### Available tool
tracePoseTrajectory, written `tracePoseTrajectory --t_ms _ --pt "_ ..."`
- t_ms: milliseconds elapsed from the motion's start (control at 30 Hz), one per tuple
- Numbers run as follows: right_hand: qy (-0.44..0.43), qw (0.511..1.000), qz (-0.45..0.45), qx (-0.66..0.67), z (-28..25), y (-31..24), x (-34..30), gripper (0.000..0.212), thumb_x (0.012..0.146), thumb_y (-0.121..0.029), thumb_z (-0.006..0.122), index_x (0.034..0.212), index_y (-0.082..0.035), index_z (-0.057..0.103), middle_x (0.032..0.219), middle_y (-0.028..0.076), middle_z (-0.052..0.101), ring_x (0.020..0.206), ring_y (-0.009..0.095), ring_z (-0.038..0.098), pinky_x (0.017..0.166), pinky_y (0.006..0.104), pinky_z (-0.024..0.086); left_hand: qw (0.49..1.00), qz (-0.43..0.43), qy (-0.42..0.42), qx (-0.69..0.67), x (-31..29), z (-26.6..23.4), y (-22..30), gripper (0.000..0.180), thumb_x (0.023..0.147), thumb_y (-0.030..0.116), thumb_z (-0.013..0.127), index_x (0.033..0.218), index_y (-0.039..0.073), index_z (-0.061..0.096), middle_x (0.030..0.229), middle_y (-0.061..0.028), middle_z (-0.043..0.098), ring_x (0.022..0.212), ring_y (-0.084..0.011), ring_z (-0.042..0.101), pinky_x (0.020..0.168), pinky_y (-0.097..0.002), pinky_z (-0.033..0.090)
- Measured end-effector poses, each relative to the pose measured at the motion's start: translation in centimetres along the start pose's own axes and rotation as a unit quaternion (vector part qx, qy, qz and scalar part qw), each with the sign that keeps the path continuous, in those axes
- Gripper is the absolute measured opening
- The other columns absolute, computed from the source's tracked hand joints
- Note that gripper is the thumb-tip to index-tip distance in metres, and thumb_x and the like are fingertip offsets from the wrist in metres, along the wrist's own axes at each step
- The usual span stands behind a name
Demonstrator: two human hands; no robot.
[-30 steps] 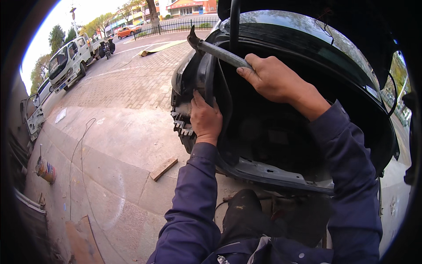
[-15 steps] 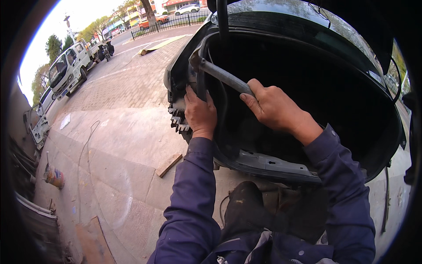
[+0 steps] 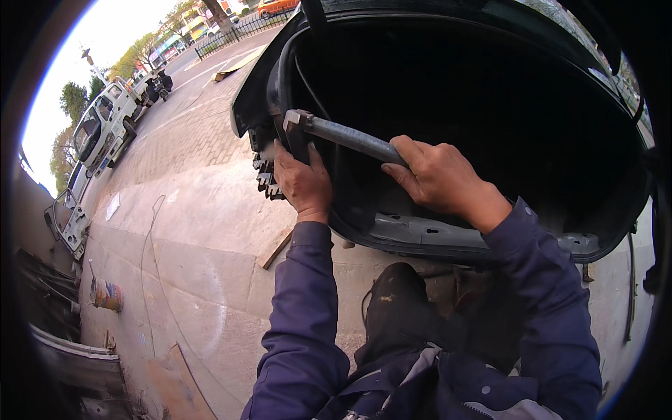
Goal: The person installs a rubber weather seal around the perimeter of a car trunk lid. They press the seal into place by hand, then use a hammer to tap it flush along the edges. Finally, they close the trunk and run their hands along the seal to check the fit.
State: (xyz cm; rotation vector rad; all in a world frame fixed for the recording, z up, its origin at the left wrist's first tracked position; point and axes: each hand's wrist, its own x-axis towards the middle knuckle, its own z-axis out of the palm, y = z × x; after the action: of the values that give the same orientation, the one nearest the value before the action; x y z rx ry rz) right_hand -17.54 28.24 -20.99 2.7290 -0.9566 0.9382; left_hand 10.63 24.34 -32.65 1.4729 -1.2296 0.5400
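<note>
Head view: right hand (image 3: 442, 173) gripped hammer (image 3: 353, 138), which slanted up-left toward trunk edge (image 3: 281, 77); hammer head (image 3: 296, 120) sat just above left hand (image 3: 304, 183), nearer one. Left hand touched edge; whether pinching, couldn't tell.

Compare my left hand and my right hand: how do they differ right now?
Your right hand is closed around the hammer; your left hand holds no tool and is at the trunk edge. The left hand's fingers point away from you, while the right hand's curl around the handle. Both hands are bare, below dark blue sleeves.
</note>
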Motion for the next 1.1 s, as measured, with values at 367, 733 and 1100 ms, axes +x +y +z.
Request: tracePoseTrajectory --t_ms 367,733,1100 --pt "0.005 0.994 -0.11 -0.006 3.7 0.7 -3.4 0.033 0.107 -0.037 0.082 0.114 -0.008 0.066 0.077 0.007 0.064 0.06 0.023 0.074 0.051 0.038 0.059 0.996 -0.062 -0.06 -0.032 -7.7 -1.4 0.5 0.08 0.11 0.012 0.069 0.178 -0.003 0.03 0.179 -0.0331 0.039 0.17 -0.0507 0.033 0.142 -0.0603 0.021" --pt "-0.052 0.998 -0.017 -0.011 5.9 2.2 -3.6 0.034 0.111 -0.04 0.076 0.116 -0.008 0.064 0.08 0.013 0.074 0.065 0.031 0.079 0.057 0.0435 0.063 0.999 0.022 -0.01 0.033 -7.5 -0.5 0.3 0.057 0.116 0.012 0.058 0.169 -0.006 0.044 0.179 -0.0314 0.046 0.173 -0.0478 0.034 0.143 -0.0656 0.014" --pt "-0.042 0.998 -0.031 0.03 2.5 4.3 -11.4 0.035 0.097 -0.028 0.09 0.118 -0.009 0.07 0.08 0.007 0.066 0.065 0.027 0.075 0.054 0.0402 0.057 0.946 -0.237 -0.217 -0.039 -17.1 -8.3 3.4 0.046 0.122 0.034 0.058 0.148 -0.004 0.054 0.139 -0.0286 0.071 0.125 -0.036 0.072 0.106 -0.0483 0.053"
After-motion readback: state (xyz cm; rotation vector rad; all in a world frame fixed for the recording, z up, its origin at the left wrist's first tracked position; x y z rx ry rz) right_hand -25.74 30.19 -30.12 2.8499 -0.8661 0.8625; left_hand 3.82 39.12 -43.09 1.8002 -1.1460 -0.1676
